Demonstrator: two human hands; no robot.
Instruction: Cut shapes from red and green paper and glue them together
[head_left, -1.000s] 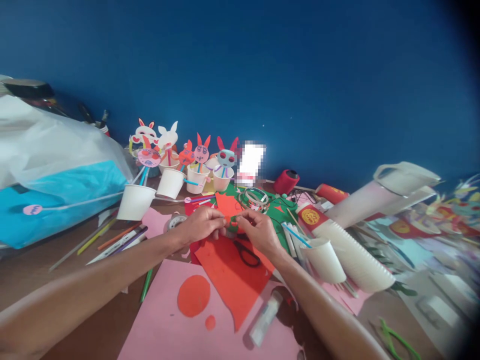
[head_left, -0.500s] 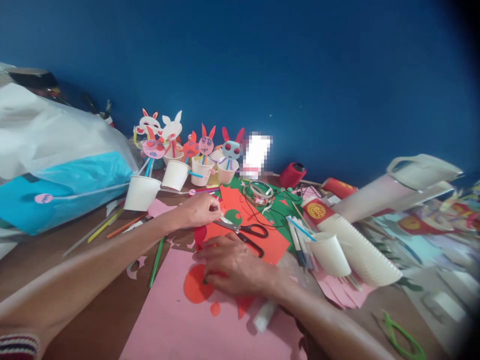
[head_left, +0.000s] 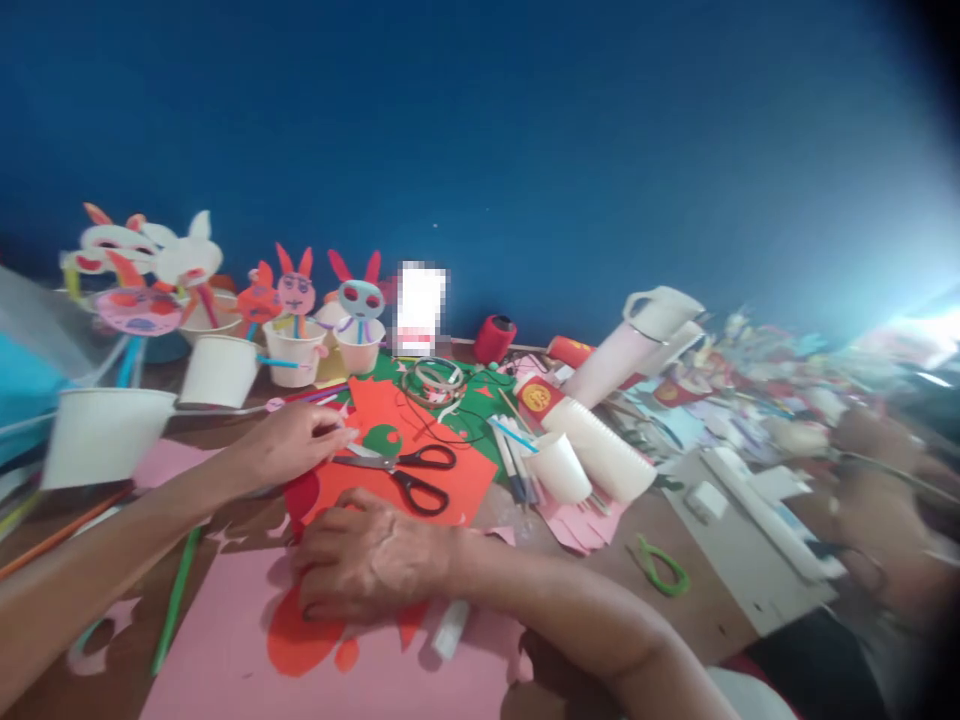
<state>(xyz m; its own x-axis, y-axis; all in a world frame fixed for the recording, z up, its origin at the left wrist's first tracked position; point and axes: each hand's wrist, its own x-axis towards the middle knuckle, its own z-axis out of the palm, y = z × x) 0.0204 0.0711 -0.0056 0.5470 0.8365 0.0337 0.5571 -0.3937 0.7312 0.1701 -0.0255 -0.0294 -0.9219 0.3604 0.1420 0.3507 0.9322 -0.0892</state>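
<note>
My right hand (head_left: 367,555) lies flat, fingers spread, on an orange-red paper circle (head_left: 300,635) that sits on a pink sheet (head_left: 225,670). My left hand (head_left: 296,440) rests farther back on the red paper (head_left: 457,480), fingertips pinched together beside a small green paper piece (head_left: 382,438) and the tip of the black-handled scissors (head_left: 409,478). Whether those fingers grip anything is blurred. A white glue stick (head_left: 450,630) lies just right of my right wrist.
White paper cups with bunny figures on straws (head_left: 296,325) line the blue wall. A cup of pens (head_left: 559,465), a stack of cups (head_left: 607,445), a white jug (head_left: 645,335) and green scissors (head_left: 660,565) stand to the right. Another person's blurred hand (head_left: 885,500) is at far right.
My hands let go of the small piece they held together. The right hand dropped onto the orange-red circle and stays pressed there. The camera has swung right, bringing another person's hand into view.
</note>
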